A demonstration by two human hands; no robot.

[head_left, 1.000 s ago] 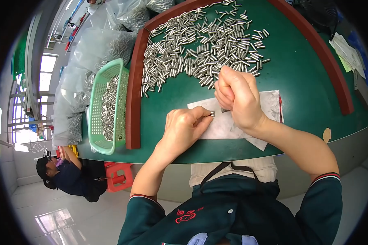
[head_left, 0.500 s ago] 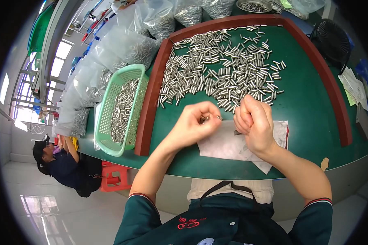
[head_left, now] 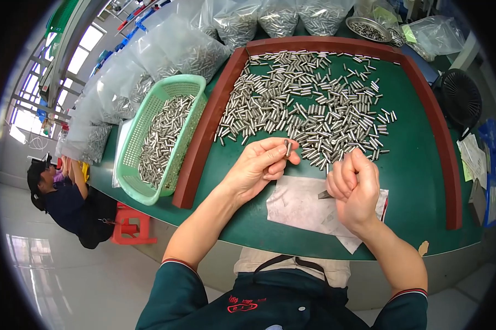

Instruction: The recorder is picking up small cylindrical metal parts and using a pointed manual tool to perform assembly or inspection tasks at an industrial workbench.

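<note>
Between the thumb and fingers of my left hand is a small shiny metal pin, held upright. My right hand is curled into a fist above the cloth. A dark, flat-ended tool sticks out of its lower side; the rest is hidden in the fingers, so its kind cannot be told. Under both hands lies a stained whitish cloth. Just beyond them, many loose metal pins are spread over the green tabletop.
A reddish-brown wooden frame borders the pins. To its left stands a light green plastic basket of pins. Filled clear bags line the back. At the right are a black fan and papers. A person works at far left.
My left hand has turned and its fingers have uncurled somewhat, bringing the pin into sight. The right hand stays closed on the dark tool. The whole view has shifted slightly.
</note>
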